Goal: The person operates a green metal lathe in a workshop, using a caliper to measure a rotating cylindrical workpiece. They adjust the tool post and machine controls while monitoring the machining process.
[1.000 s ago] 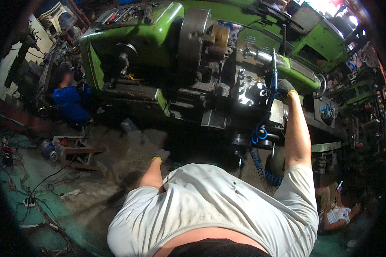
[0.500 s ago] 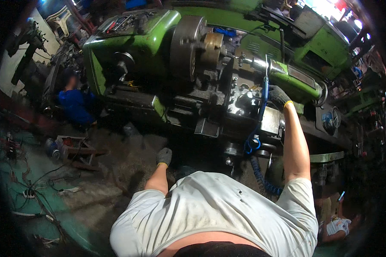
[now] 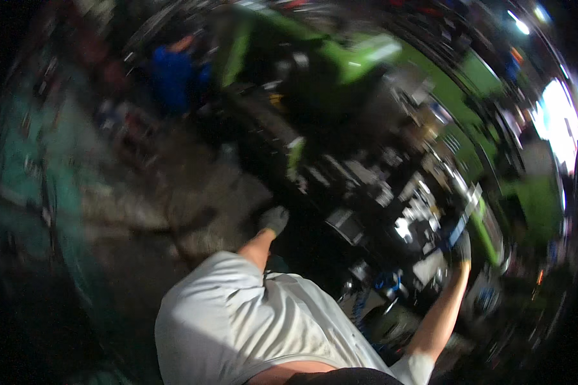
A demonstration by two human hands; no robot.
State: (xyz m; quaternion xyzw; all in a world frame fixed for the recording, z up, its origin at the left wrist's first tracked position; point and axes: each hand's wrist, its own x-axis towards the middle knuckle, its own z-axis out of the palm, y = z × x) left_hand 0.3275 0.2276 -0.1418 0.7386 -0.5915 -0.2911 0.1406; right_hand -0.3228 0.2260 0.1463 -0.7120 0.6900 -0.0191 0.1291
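Note:
My right hand (image 3: 464, 248), in a dark glove, is closed round a long blue air blow gun (image 3: 457, 232) with a bright metal tip. It is above the carriage of a green lathe (image 3: 366, 54), beside the shiny metal parts (image 3: 410, 224) on it. A blue coiled hose (image 3: 359, 305) hangs below, near the machine's front. My left hand (image 3: 274, 220), in a grey glove, hangs low in front of me, away from the lathe. Its fingers are too blurred to make out, and no object shows in it. Motion smears most of the view.
A person in blue (image 3: 171, 77) is at the far left, beyond the lathe's end. Greenish floor (image 3: 58, 212) runs along the left, with blurred clutter on it. A bright opening (image 3: 559, 125) shows at the far right.
The whole view has swung and tilted, so the lathe now slants down to the right and more floor shows at the left. My right hand keeps its hold on the blow gun.

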